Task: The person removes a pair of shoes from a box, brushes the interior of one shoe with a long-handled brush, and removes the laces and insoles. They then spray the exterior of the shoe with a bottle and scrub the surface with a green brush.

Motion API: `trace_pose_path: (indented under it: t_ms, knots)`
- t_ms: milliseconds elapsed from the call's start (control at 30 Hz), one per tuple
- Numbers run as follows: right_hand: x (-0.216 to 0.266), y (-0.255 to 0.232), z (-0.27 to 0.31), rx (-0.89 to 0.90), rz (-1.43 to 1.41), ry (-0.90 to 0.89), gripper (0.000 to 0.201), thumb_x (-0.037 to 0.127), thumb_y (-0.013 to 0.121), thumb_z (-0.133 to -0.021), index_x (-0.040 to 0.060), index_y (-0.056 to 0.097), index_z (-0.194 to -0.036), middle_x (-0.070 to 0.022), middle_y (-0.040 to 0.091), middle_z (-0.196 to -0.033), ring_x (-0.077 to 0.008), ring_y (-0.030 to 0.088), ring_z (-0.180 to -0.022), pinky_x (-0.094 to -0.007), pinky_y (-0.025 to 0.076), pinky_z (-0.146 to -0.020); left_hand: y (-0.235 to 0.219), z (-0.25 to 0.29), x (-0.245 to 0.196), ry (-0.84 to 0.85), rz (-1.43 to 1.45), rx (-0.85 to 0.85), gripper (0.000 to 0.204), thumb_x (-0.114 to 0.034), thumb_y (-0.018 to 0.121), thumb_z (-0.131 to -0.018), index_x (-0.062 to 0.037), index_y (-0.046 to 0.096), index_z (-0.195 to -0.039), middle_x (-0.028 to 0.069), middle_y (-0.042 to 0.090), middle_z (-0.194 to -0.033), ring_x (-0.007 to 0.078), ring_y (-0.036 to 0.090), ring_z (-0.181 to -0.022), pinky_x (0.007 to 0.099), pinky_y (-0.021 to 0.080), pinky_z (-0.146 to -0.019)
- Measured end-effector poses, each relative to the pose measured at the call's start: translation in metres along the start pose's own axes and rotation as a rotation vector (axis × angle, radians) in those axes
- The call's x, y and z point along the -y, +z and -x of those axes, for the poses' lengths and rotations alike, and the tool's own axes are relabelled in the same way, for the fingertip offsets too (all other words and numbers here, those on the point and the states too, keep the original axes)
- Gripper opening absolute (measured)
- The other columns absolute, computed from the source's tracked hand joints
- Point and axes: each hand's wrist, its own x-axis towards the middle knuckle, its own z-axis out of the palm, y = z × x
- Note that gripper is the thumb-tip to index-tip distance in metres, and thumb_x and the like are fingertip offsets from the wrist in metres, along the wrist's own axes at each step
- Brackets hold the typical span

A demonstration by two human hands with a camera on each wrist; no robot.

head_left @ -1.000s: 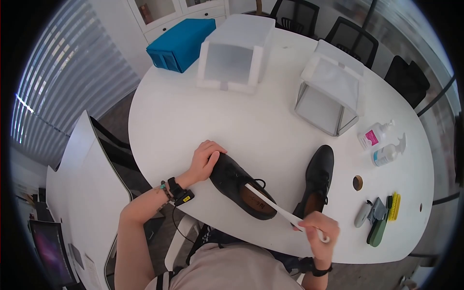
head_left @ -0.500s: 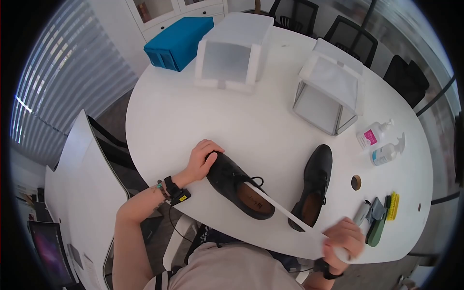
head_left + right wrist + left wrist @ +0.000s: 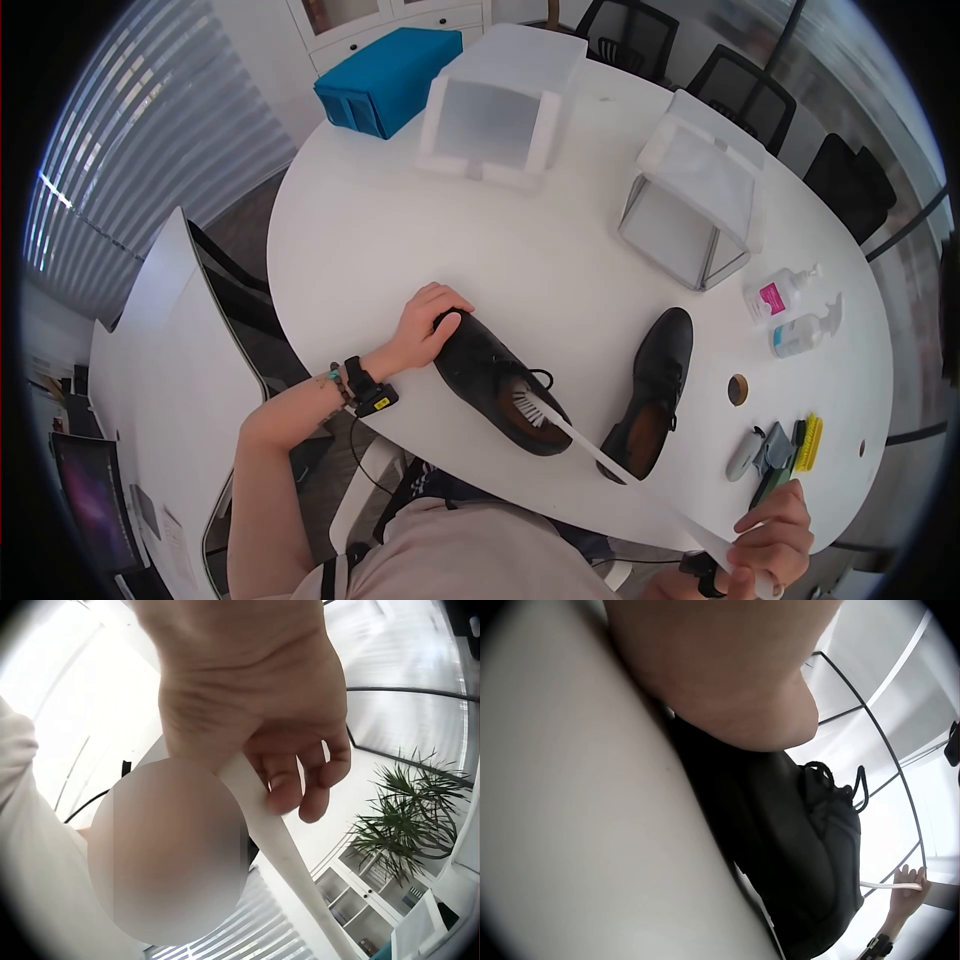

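Note:
My left hand (image 3: 424, 328) grips the toe of a black lace-up shoe (image 3: 478, 372) lying on the white table (image 3: 370, 225). In the left wrist view the hand overlaps the toe of this shoe (image 3: 769, 825), and a lace loop stands up from it. A long white-handled brush (image 3: 655, 495) is in my right hand (image 3: 778, 540), held near the handle's end. Its white bristles (image 3: 529, 408) show at the shoe's opening, over the brown insole. The right wrist view has the fingers curled beside the white handle (image 3: 281, 851). Right of this shoe lies a second black shoe (image 3: 655, 375).
Two spray or pump bottles, one pink-labelled (image 3: 774, 297) and one blue-labelled (image 3: 800, 335), stand at the right. Near them lie a yellow brush (image 3: 809, 443), a grey cloth (image 3: 776, 447) and a grey case (image 3: 744, 455). Clear boxes (image 3: 690, 190) and a blue bag (image 3: 390, 80) sit farther back.
My right hand has moved right and toward my body with the brush, drawing its bristled head out into view at the shoe's opening. The left hand stays on the toe.

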Motion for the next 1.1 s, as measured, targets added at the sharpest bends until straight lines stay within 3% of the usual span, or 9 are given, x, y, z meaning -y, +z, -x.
trace_pose_path:
  t_ms: [100,167,233,300,367,433,700,867,1100]
  knots:
    - [0.023,0.075,-0.012,-0.377,0.052,0.139,0.040,0.037,0.074,-0.086,0.0122,0.055,-0.061,0.0010,0.044,-0.056,-0.0209,0.053,-0.056,-0.0419,0.038,-0.070,0.002,0.000,-0.001,0.000,0.001,-0.014,0.024,-0.024,0.060,-0.105,-0.0043,0.073,-0.109,0.0129,0.072,-0.102,0.0351,0.063,-0.096,0.0440,0.051,-0.090]
    - [-0.002,0.055,-0.014,0.150,-0.115,0.115,0.032,0.036,0.072,-0.086,0.0114,0.068,-0.066,-0.0018,0.049,-0.058,-0.0241,0.061,-0.060,-0.0454,0.036,-0.073,0.001,0.000,-0.003,-0.001,-0.003,-0.026,0.024,-0.023,0.060,-0.105,-0.0043,0.073,-0.108,0.0128,0.072,-0.102,0.0351,0.063,-0.095,0.0442,0.050,-0.090]
    - [-0.019,0.026,-0.010,0.083,-0.225,-0.027,0.036,0.037,0.071,-0.087,0.0120,0.061,-0.062,-0.0012,0.044,-0.057,-0.0222,0.059,-0.059,-0.0467,0.041,-0.083,0.001,0.000,-0.002,0.010,-0.012,-0.022,0.023,-0.023,0.059,-0.106,-0.0043,0.073,-0.107,0.0125,0.072,-0.101,0.0353,0.063,-0.095,0.0440,0.050,-0.090]
    - [-0.014,0.022,0.005,-0.327,-0.343,0.034,0.043,0.037,0.067,-0.087,0.0153,0.045,-0.057,-0.0010,0.044,-0.066,-0.0198,0.052,-0.060,-0.0492,0.037,-0.112,0.001,0.000,-0.003,0.007,-0.011,-0.022,0.023,-0.023,0.059,-0.106,-0.0044,0.073,-0.107,0.0124,0.072,-0.100,0.0353,0.063,-0.095,0.0438,0.050,-0.090]
    - [-0.023,0.026,0.010,-0.374,-0.366,0.053,0.039,0.039,0.067,-0.086,0.0151,0.051,-0.059,-0.0012,0.046,-0.067,-0.0200,0.054,-0.060,-0.0480,0.039,-0.107,0.002,-0.001,-0.003,0.009,-0.008,-0.023,0.023,-0.022,0.059,-0.106,-0.0044,0.073,-0.107,0.0124,0.072,-0.100,0.0352,0.063,-0.095,0.0437,0.050,-0.090]
    - [-0.035,0.025,-0.006,-0.028,-0.418,0.074,0.036,0.033,0.075,-0.092,0.0111,0.067,-0.064,-0.0004,0.057,-0.061,-0.0245,0.066,-0.060,-0.0427,0.040,-0.069,0.002,-0.002,-0.001,0.019,-0.018,-0.018,0.023,-0.022,0.059,-0.106,-0.0044,0.073,-0.107,0.0124,0.072,-0.100,0.0352,0.063,-0.095,0.0437,0.050,-0.090]
    - [-0.051,0.052,0.007,-0.384,-0.472,0.252,0.048,0.043,0.061,-0.087,0.0089,0.047,-0.055,0.0007,0.036,-0.050,-0.0211,0.051,-0.051,-0.0426,0.037,-0.078,0.001,0.002,-0.002,-0.007,-0.026,-0.006,0.028,-0.025,0.056,-0.109,-0.0040,0.073,-0.108,0.0133,0.072,-0.103,0.0351,0.064,-0.097,0.0434,0.051,-0.091]
    - [-0.050,0.082,0.020,0.064,-0.482,0.424,0.025,0.023,0.079,-0.086,0.0034,0.071,-0.074,-0.0085,0.063,-0.067,-0.0379,0.073,-0.082,-0.0423,0.049,-0.070,0.002,-0.001,-0.001,0.000,-0.040,0.025,0.034,-0.029,0.051,-0.112,-0.0032,0.074,-0.110,0.0139,0.073,-0.105,0.0349,0.064,-0.099,0.0427,0.051,-0.092]
    - [-0.041,0.024,0.021,0.187,-0.232,0.226,0.028,0.031,0.092,-0.068,0.0082,0.080,-0.080,-0.0036,0.070,-0.069,-0.0331,0.074,-0.085,-0.0403,0.047,-0.070,0.002,-0.001,-0.003,0.020,-0.008,-0.028,0.027,-0.024,0.054,-0.110,-0.0041,0.072,-0.106,0.0124,0.071,-0.099,0.0349,0.062,-0.094,0.0434,0.049,-0.090]
